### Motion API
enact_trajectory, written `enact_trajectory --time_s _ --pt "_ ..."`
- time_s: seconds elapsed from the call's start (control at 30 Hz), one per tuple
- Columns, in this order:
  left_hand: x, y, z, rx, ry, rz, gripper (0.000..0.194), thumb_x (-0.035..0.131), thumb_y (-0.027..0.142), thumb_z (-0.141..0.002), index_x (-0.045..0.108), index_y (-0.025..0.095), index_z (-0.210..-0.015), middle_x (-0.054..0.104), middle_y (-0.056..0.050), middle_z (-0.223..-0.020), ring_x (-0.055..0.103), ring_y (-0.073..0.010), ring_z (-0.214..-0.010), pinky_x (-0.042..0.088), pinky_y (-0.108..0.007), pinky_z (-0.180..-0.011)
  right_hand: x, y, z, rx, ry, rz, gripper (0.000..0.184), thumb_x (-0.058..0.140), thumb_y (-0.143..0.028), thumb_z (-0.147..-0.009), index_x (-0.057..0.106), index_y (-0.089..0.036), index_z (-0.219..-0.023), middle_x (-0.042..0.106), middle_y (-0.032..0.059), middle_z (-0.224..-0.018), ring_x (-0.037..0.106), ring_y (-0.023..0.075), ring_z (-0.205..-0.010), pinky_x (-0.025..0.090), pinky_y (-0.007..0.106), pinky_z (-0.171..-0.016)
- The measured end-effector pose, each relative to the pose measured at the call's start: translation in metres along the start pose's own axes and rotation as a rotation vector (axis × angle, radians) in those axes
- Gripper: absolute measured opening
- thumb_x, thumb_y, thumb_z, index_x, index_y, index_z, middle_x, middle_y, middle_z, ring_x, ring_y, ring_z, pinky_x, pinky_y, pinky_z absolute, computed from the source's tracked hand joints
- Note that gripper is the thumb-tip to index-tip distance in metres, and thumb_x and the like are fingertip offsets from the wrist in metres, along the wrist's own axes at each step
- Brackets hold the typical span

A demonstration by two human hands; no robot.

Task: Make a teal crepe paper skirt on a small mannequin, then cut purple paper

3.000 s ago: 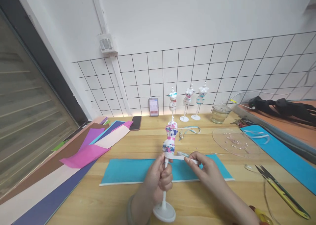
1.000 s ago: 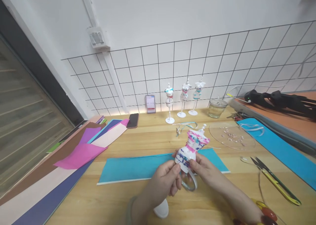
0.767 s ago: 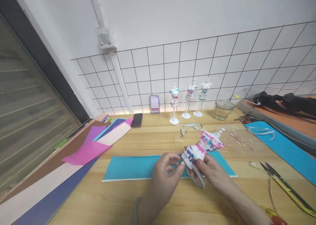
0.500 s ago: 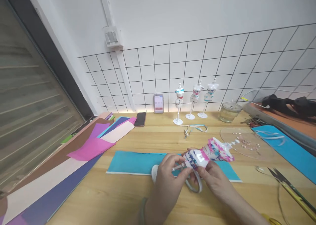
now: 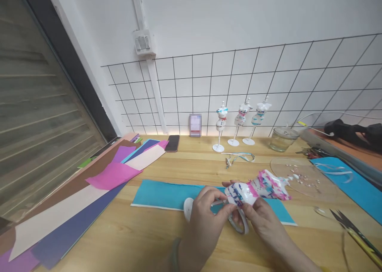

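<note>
A small white mannequin (image 5: 259, 188) painted in pink and blue lies tipped sideways, neck to the right, over a teal paper strip (image 5: 161, 195). My right hand (image 5: 261, 216) grips its lower body, with a roll of white tape (image 5: 240, 223) hanging round the fingers. My left hand (image 5: 205, 218) pinches at the mannequin's bottom edge where the thin pole joins. The round white base (image 5: 188, 208) shows just left of my left hand.
Three more small mannequins (image 5: 240, 123) stand at the wall by a glass jar (image 5: 282, 138). Coloured paper sheets (image 5: 98, 184) lie at the left with a phone (image 5: 172, 142). A clear plate with beads (image 5: 301, 176), scissors (image 5: 355, 232) and another teal sheet (image 5: 349, 184) lie at the right.
The mannequin went from standing upright on its base to lying sideways in both hands. The tape roll now hangs on my right fingers.
</note>
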State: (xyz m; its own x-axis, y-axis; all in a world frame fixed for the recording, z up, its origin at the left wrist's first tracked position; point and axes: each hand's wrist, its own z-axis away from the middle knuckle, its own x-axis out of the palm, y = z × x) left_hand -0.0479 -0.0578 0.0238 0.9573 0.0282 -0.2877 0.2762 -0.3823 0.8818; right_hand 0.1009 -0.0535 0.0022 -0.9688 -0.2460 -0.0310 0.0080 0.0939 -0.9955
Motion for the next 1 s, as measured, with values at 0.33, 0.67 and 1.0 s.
enact_trajectory --time_s 0.33,0.67,1.0 --pt "0.0009 -0.0010 0.0007 -0.038 0.000 0.016 0.007 0.064 0.018 -0.069 0.059 0.018 -0.073 0.058 -0.002 -0.079 0.056 -0.0139 -0.078 0.047 -0.023 -0.069 -0.0014 0.0061 0.0012 0.003 0.031 -0.005 0.048 0.049 -0.060 -0.074 0.061 -0.014 -0.080 0.057 0.0032 -0.052 0.047 0.0126 -0.043 0.040 0.025 -0.042" --pt "0.0002 -0.0022 -0.0001 -0.027 -0.016 0.023 0.007 0.064 0.020 -0.070 0.057 0.018 -0.068 0.057 -0.001 -0.076 0.056 -0.0145 -0.076 0.046 -0.025 -0.069 -0.0010 0.0036 0.0002 0.032 0.071 -0.002 0.047 0.053 -0.063 -0.069 0.053 -0.017 -0.058 0.058 0.0041 -0.052 0.048 0.0130 -0.042 0.040 0.024 -0.041" --pt "0.0022 -0.0053 0.0010 -0.056 0.019 0.044 0.012 0.065 0.023 -0.069 0.058 0.019 -0.078 0.060 -0.002 -0.081 0.057 -0.0165 -0.079 0.048 -0.028 -0.072 -0.0005 0.0060 0.0000 0.014 0.049 -0.040 0.047 0.052 -0.058 -0.074 0.059 -0.013 -0.086 0.057 0.0020 -0.053 0.047 0.0125 -0.043 0.039 0.024 -0.041"
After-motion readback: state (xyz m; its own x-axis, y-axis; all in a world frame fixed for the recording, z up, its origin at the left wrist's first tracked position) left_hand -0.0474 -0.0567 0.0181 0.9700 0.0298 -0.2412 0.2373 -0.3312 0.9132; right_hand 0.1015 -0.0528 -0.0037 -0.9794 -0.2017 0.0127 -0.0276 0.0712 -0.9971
